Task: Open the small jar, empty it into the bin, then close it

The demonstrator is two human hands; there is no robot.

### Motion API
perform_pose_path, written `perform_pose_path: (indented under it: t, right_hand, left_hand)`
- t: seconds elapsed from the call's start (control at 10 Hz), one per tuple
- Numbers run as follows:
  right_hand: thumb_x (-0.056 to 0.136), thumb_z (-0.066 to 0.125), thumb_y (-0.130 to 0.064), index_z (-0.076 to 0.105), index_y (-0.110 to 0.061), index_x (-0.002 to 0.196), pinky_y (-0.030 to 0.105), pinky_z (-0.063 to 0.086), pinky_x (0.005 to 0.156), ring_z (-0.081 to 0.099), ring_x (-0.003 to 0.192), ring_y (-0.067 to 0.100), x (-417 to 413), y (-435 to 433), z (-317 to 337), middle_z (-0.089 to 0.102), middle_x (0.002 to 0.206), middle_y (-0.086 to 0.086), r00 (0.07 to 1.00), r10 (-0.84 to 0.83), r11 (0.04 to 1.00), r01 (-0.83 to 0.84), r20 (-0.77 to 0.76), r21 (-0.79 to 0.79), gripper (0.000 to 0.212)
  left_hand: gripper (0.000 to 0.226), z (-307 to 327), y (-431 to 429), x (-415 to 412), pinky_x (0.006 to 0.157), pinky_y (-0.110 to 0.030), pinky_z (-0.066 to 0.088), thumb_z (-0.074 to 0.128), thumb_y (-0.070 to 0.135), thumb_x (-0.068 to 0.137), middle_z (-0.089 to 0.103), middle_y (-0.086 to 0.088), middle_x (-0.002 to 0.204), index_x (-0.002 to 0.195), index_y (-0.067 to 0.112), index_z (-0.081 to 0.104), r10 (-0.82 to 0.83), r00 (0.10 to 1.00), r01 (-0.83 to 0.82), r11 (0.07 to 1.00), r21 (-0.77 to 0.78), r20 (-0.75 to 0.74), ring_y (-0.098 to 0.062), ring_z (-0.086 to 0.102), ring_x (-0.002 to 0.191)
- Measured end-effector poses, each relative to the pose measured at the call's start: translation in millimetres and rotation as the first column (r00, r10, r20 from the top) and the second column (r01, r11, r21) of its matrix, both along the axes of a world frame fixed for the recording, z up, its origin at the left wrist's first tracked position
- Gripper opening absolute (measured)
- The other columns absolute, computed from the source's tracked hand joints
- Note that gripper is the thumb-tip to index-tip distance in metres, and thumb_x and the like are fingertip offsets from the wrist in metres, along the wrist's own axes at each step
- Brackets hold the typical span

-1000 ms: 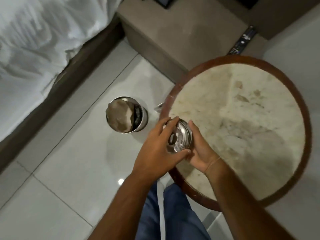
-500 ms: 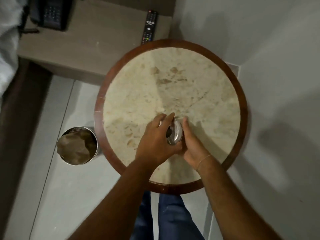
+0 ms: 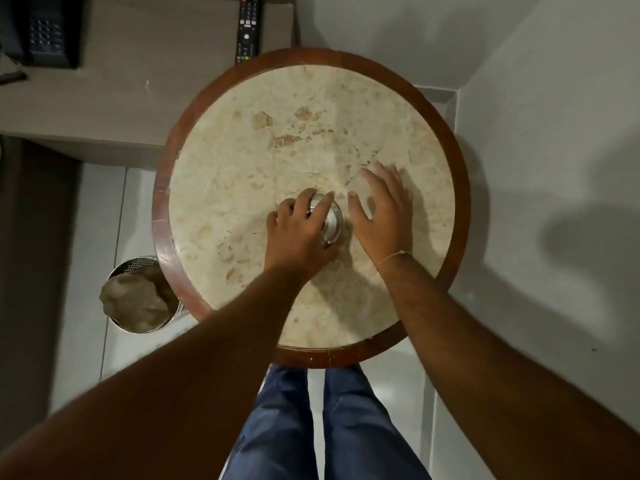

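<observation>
From the head view, the small jar [image 3: 329, 221] stands upright near the middle of the round surface [image 3: 242, 161]. The left hand [image 3: 299, 233] grips it from above, fingers curled around its lid. The right hand [image 3: 381, 213] lies just right of it, fingers spread wide, holding nothing. The bin [image 3: 138, 296] sits on the floor, well to the left.

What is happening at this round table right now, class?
A person stands over a round marble-topped table. The left hand grips a small metal jar that sits near the table's middle, lid on. The right hand is open beside it, not touching. A lined bin stands on the floor to the left.
</observation>
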State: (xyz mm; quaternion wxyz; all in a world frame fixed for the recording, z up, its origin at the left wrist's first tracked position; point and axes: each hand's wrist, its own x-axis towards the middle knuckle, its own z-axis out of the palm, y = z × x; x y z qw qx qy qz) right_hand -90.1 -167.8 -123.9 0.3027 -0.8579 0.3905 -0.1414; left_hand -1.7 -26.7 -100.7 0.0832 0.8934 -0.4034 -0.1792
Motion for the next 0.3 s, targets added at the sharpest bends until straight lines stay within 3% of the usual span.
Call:
perform_pose_path:
  t: [0.1,0.2,0.3]
  right_hand:
    - [0.096,0.064,-0.042,0.059,-0.02,0.151,0.065,0.015,0.126,0.03,0.161,0.035,-3.1,-4.4,-1.7,0.047,0.168,0.008,0.993,0.056,0.997,-0.061,-0.102,-0.043,0.059]
    - [0.097,0.065,-0.044,0.048,-0.025,0.159,0.065,0.005,0.128,0.019,0.165,0.032,-10.0,-10.3,1.3,0.034,0.175,0.007,0.983,0.085,0.993,-0.098,-0.165,-0.072,0.067]
    - [0.098,0.062,-0.048,0.038,-0.031,0.165,0.065,0.0,0.129,0.009,0.167,0.029,-20.4,-11.8,24.9,0.022,0.179,0.005,0.967,0.122,0.984,-0.146,-0.223,-0.098,0.073]
  left_hand:
    - [0.1,0.3,3.5,-2.1,0.115,-0.067,0.036,0.069,0.072,0.083,0.036,-0.009,0.171,0.166,0.03,0.032,0.001,0.998,-0.002,1.0,-0.012,-0.061,-0.042,0.041,0.149]
    - [0.108,6.4,9.3,-1.9,0.127,-0.067,0.013,0.054,0.08,0.088,0.008,-0.011,0.181,0.171,0.031,0.006,0.039,0.993,-0.041,0.999,-0.013,-0.112,-0.04,0.011,0.165]
    - [0.1,28.3,19.1,-1.3,0.13,-0.062,0.001,0.045,0.076,0.098,-0.003,-0.01,0.182,0.172,0.029,-0.004,0.071,0.995,-0.075,0.996,-0.057,-0.065,-0.034,-0.002,0.167]
